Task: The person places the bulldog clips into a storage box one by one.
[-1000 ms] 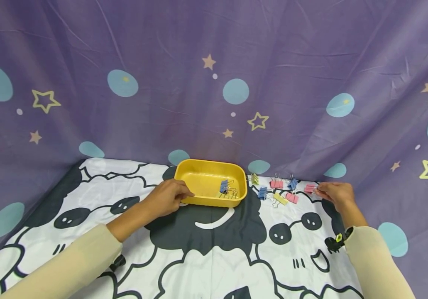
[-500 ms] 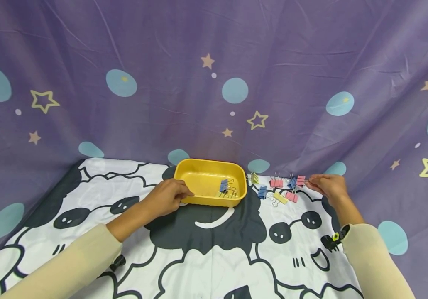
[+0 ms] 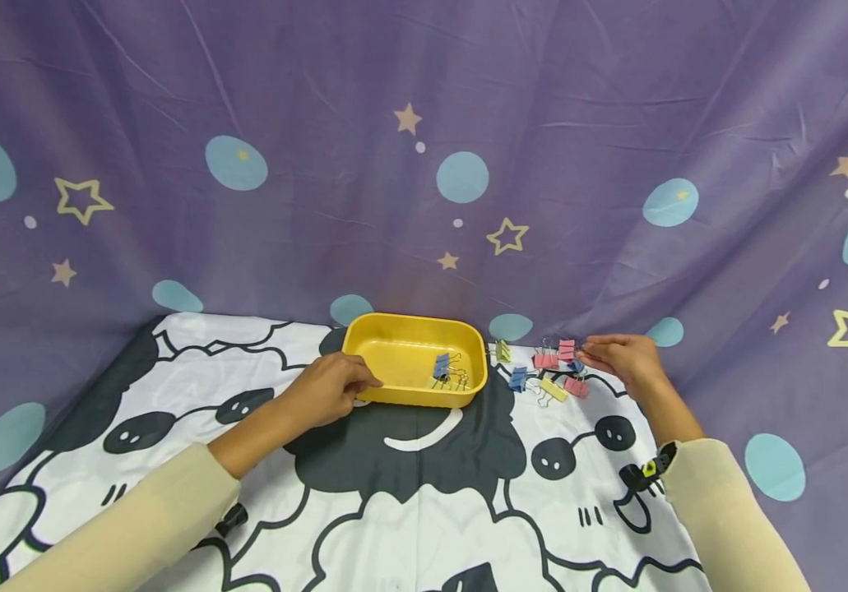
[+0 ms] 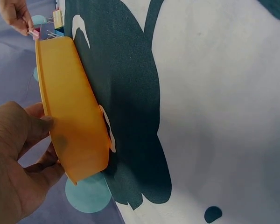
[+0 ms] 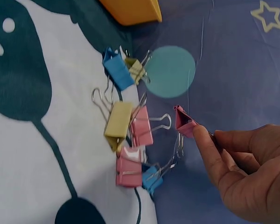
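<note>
A yellow tray (image 3: 414, 397) stands near the back edge of the cloth, a few binder clips (image 3: 442, 367) lying in its right end. My left hand (image 3: 329, 386) grips its front rim near the left corner, thumb and fingers on either side of the wall in the left wrist view. At the right, my right hand (image 5: 252, 163) pinches a pink binder clip (image 5: 184, 122) by its wire handle, raised above the loose clips. Below it lie a yellow clip (image 5: 118, 125), two pink clips (image 5: 129, 168), a blue clip (image 5: 116, 70) and others.
A white cloth with black sheep drawings (image 3: 424, 526) covers the table. Close behind the tray and clips hangs a purple curtain (image 3: 364, 164) with stars and blue ovals. A green-yellow clip (image 3: 502, 352) lies just right of the tray.
My right hand has lifted the pink binder clip from the right end of the group and carried it left, over the other clips. My left hand stays on the tray rim.
</note>
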### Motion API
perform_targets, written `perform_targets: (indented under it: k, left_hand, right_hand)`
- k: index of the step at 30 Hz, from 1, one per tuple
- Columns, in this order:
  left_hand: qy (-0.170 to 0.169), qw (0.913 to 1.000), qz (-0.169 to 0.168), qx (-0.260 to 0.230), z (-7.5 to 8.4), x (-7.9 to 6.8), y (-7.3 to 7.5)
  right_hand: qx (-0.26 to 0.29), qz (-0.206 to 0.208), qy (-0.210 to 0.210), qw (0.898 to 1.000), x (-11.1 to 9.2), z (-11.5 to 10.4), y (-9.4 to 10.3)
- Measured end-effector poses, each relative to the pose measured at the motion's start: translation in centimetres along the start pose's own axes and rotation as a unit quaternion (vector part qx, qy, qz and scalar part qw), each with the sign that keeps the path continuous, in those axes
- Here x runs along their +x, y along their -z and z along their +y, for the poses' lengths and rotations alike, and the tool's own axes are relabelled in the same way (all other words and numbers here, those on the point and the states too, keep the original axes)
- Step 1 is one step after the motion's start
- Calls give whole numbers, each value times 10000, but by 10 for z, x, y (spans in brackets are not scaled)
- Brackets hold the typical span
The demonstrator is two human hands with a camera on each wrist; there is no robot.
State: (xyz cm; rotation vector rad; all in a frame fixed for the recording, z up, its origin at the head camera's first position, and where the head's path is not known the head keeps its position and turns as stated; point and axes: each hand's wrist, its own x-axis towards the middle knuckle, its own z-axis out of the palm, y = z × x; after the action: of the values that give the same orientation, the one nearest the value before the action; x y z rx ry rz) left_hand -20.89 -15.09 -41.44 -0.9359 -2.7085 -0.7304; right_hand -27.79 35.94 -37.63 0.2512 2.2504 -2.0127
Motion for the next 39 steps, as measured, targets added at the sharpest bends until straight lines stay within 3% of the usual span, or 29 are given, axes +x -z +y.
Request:
perform_targets:
  k: [39]
  left_hand:
    - [-89, 9999, 95, 2, -2, 1, -1]
  right_hand:
    - [-345, -569, 310, 9973, 1, -29, -104]
